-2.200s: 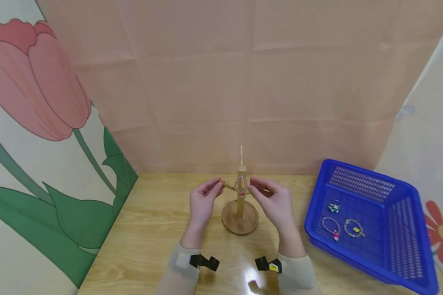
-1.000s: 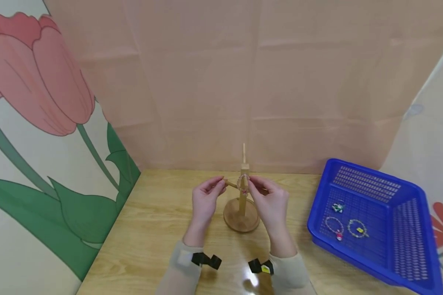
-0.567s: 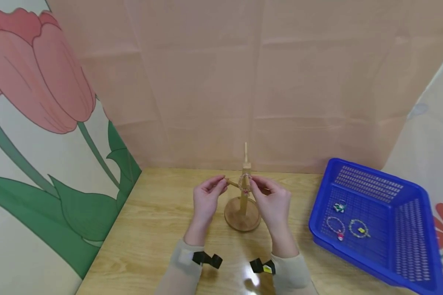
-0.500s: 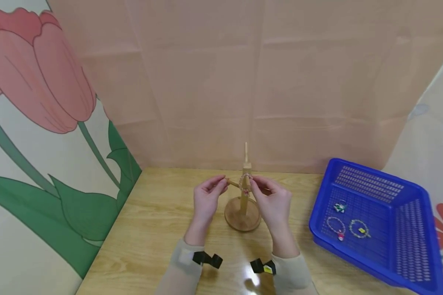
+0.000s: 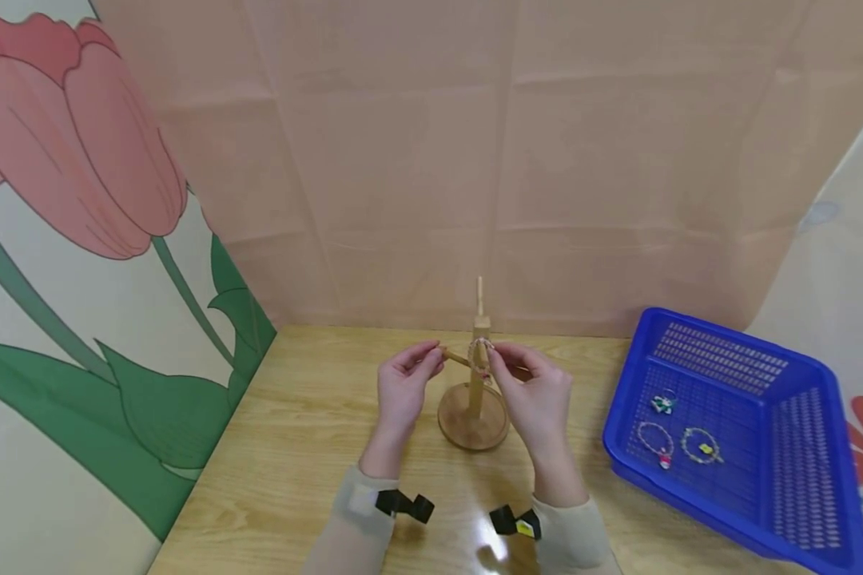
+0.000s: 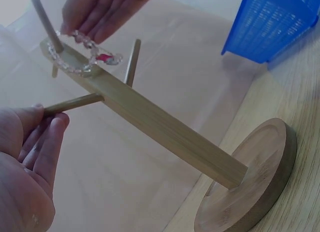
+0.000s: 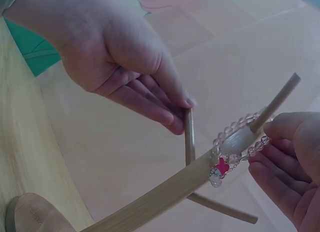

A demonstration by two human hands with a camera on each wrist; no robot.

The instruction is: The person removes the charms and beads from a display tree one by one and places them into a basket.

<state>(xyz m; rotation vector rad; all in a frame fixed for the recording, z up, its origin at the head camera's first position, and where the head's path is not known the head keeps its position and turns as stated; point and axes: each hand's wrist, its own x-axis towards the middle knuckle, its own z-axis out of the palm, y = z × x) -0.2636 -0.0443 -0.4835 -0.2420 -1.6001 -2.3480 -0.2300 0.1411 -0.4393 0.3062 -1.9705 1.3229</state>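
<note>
A wooden stand (image 5: 477,403) with a round base and several pegs stands on the table. My left hand (image 5: 401,395) pinches the tip of its left peg (image 6: 75,103) between thumb and fingers. With thumb and fingertips, my right hand (image 5: 539,395) pinches a pink clear-beaded bracelet (image 7: 235,127) near the top of the post. The bracelet's loop appears to lie around the base of an upper peg (image 7: 279,98), against the post. A bright pink charm (image 7: 222,166) hangs from it. In the head view, the right fingers partly hide the bracelet.
A blue plastic basket (image 5: 719,527) sits on the right of the wooden table (image 5: 280,447). Inside are a green-charmed piece (image 5: 663,404), a bracelet with a red charm (image 5: 665,461) and one with a yellow charm (image 5: 705,449). A pink cloth (image 5: 374,160) hangs behind.
The bracelet has tilted and shifted slightly against the post, with the right hand moving a little with it. The left hand keeps its pinch on the peg. The head view has shifted slightly.
</note>
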